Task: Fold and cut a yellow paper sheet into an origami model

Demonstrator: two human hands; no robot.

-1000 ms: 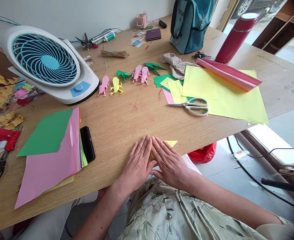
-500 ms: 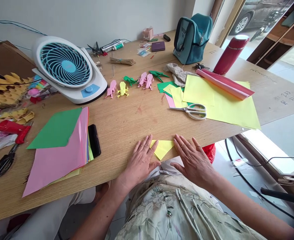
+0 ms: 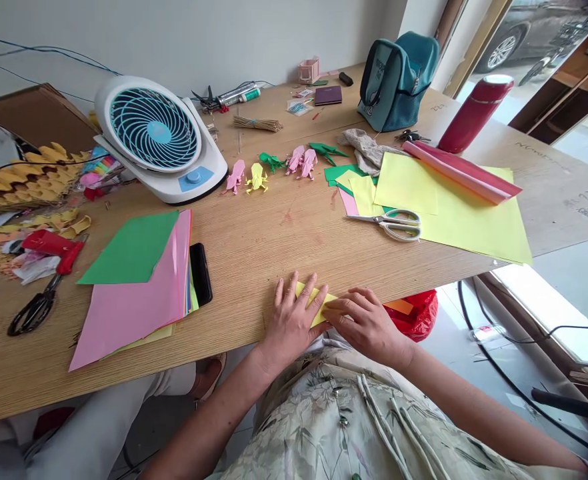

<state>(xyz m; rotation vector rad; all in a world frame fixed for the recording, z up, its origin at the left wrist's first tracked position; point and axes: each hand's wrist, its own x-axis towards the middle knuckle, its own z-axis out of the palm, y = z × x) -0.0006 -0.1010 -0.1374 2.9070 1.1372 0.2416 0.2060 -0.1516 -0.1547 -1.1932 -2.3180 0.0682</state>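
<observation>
A small folded yellow paper (image 3: 319,301) lies at the near edge of the wooden table (image 3: 254,247). My left hand (image 3: 291,323) lies flat on its left part, fingers spread. My right hand (image 3: 369,323) rests on the paper's right side, its fingers curled and pressing on a fold. Most of the paper is hidden under both hands.
A stack of pink and green sheets (image 3: 134,287) and a black phone (image 3: 201,273) lie to the left. Scissors (image 3: 391,223) rest on yellow sheets (image 3: 464,213) at right. Beyond stand a fan (image 3: 159,143), several folded paper figures (image 3: 274,170), a teal bag (image 3: 397,80) and a red flask (image 3: 474,113).
My right hand has come back from the right onto the yellow paper and curled its fingers on it. The triangle that showed between my hands is now mostly covered. The camera view shifted slightly.
</observation>
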